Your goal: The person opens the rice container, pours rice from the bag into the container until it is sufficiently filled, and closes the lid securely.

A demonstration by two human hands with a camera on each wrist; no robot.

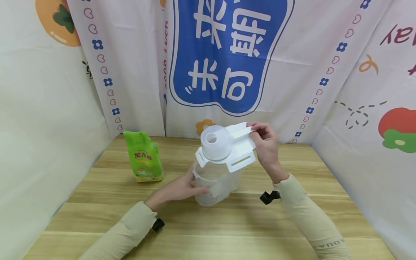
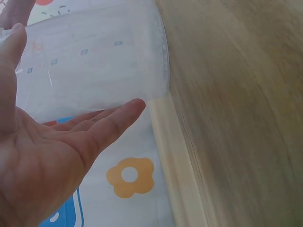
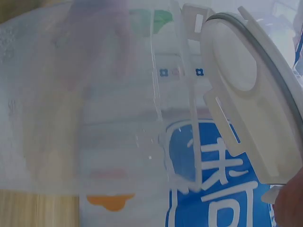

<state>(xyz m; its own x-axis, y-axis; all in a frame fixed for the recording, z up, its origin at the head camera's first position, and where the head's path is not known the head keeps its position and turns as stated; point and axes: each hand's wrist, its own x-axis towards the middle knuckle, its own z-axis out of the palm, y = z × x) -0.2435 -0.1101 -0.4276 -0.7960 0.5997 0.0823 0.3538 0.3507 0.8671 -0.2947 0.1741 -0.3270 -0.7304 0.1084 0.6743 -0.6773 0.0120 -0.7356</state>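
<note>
Printed cloth backdrop (image 1: 136, 83), wood-grain table (image 1: 286, 231): lid (image 1: 239, 147) over container, not seated

Governing relation: the lid sits above the mouth of the clear container (image 1: 222, 186), tilted, with its right-hand end raised and the gap to the rim widening towards that side. Whether the left end touches the rim cannot be determined. The container is near the table's middle, its long axis running roughly upward; the lid's runs from its domed cap (image 1: 214, 146) to the right hand (image 1: 264, 139). That hand has its thumb and fingers closed on the lid's outer end. The left hand (image 1: 182, 186) is nearer the container and grips its side, fingers spread wide around the wall, thumb in front.

Materials: container of thin, translucent plastic, smooth-walled, with rounded corners; lid of opaque white plastic, with slotted side tabs and a grey band along its edge. The cap is frosted, with a round recess on top. A green printed bag (image 1: 144, 159), its film creased, stands well left of the container.
</note>
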